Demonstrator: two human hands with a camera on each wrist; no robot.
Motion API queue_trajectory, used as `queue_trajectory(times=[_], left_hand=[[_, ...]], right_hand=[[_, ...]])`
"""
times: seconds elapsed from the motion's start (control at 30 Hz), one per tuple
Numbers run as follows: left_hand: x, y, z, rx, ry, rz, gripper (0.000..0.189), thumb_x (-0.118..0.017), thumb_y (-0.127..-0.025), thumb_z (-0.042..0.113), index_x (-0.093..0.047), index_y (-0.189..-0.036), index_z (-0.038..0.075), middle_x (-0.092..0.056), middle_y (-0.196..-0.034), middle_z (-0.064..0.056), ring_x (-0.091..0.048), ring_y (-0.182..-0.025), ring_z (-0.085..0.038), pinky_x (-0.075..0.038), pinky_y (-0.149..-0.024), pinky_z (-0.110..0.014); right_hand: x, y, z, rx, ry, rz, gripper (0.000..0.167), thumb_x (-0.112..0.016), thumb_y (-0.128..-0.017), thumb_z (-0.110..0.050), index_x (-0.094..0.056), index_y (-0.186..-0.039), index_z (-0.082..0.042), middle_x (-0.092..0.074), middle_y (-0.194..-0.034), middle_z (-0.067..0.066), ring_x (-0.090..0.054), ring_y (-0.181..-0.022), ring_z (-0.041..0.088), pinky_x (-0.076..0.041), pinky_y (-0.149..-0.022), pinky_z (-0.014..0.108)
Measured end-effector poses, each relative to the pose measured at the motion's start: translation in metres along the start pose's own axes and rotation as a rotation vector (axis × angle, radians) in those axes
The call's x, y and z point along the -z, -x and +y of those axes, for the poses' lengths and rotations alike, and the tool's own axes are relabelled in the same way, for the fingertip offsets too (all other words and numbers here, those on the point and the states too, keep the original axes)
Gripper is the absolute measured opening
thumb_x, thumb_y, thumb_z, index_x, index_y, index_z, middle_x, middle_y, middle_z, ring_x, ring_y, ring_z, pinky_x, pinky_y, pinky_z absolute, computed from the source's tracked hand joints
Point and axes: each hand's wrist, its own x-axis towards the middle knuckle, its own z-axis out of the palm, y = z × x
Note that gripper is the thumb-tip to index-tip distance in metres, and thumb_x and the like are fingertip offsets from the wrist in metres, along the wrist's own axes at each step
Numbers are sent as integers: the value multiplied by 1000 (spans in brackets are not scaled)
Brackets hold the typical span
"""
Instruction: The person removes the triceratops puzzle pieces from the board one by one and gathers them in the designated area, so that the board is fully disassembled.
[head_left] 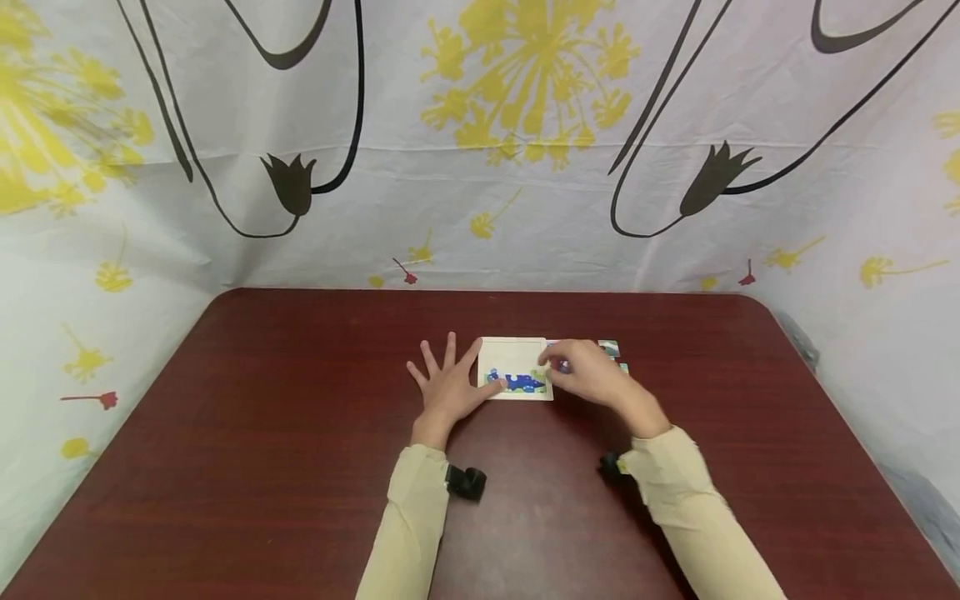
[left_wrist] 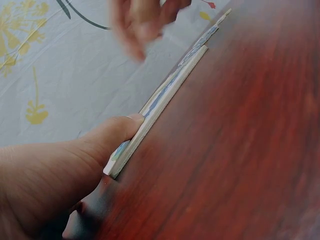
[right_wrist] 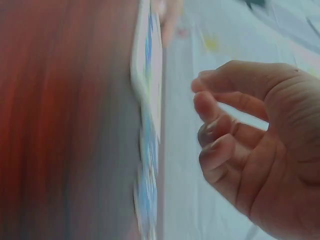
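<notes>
A square wooden jigsaw board [head_left: 513, 344] lies on the table, its lower strip filled with blue and green puzzle pieces [head_left: 521, 382]. My left hand [head_left: 448, 390] is spread flat at its left side. The left thumb [left_wrist: 125, 127] rests on the board's near edge in the left wrist view, the forefinger reaching its upper left corner. Over the board's right edge hovers my right hand [head_left: 588, 371]. In the right wrist view its fingers [right_wrist: 217, 152] are loosely bent, with nothing seen between thumb and forefinger.
Loose puzzle pieces [head_left: 609, 347] lie right of the board, partly hidden by the right hand. The dark red wooden table [head_left: 300, 467] extends around. Behind it hangs a white cloth [head_left: 420, 192] with yellow and dark flower prints.
</notes>
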Motion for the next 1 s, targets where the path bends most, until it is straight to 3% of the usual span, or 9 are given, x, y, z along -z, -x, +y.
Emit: queue_trajectory(times=[0.2, 0.33, 0.47, 0.6, 0.7, 0.9, 1.0], left_hand=[[-2, 0, 1, -7, -15, 6, 83, -58, -78, 65, -28, -147, 31, -8, -155, -11, 10, -135, -46, 8, -98, -68], [0, 1, 1, -27, -3, 12, 81, -59, -79, 63, -30, -147, 29, -9, -154, -13, 9, -135, -48, 8, -97, -69], [5, 1, -2, -39, 83, -12, 66, -48, -89, 57, -33, -146, 27, -9, -154, -13, 13, -134, -47, 13, -97, -67], [7, 0, -6, -50, 153, -23, 49, -42, -98, 41, -37, -144, 26, -11, -154, -12, 16, -134, -45, 16, -96, -66], [6, 0, -7, -54, 137, -19, 48, -45, -97, 35, -38, -144, 27, -11, -154, -11, 15, -134, -45, 15, -97, -66], [5, 0, -7, -45, 126, -8, 48, -46, -97, 34, -39, -144, 27, -12, -154, -11, 15, -135, -45, 15, -97, -66], [5, 0, -6, -40, 115, -9, 48, -45, -97, 34, -38, -144, 28, -12, -154, -10, 14, -135, -45, 14, -97, -66]], right_hand=[[-29, -23, -29, 17, 4, -138, 22, -64, -87, -11, -65, -106, 0, -59, -79, 2, -53, -64, 10, -47, -65, 31], [-37, -25, -31, -16, -71, -165, 18, -61, -91, -12, -61, -106, -3, -54, -71, 0, -51, -49, 10, -47, -56, 27], [-38, -26, -32, -64, -147, -200, 18, -59, -92, -10, -58, -110, -5, -54, -69, 2, -51, -40, 14, -46, -47, 27], [-37, -26, -33, -76, -168, -219, 20, -59, -92, -8, -56, -111, -4, -54, -70, 3, -52, -42, 14, -46, -48, 27], [-36, -26, -33, -70, -170, -225, 20, -58, -92, -8, -55, -111, -5, -54, -70, 3, -52, -42, 15, -47, -47, 27], [-37, -26, -33, -64, -165, -218, 19, -59, -92, -8, -51, -109, -8, -53, -70, 4, -51, -41, 15, -46, -44, 27], [-38, -26, -34, -35, -111, -176, 18, -62, -89, -7, -52, -105, -8, -53, -71, 1, -51, -45, 13, -46, -47, 26]])
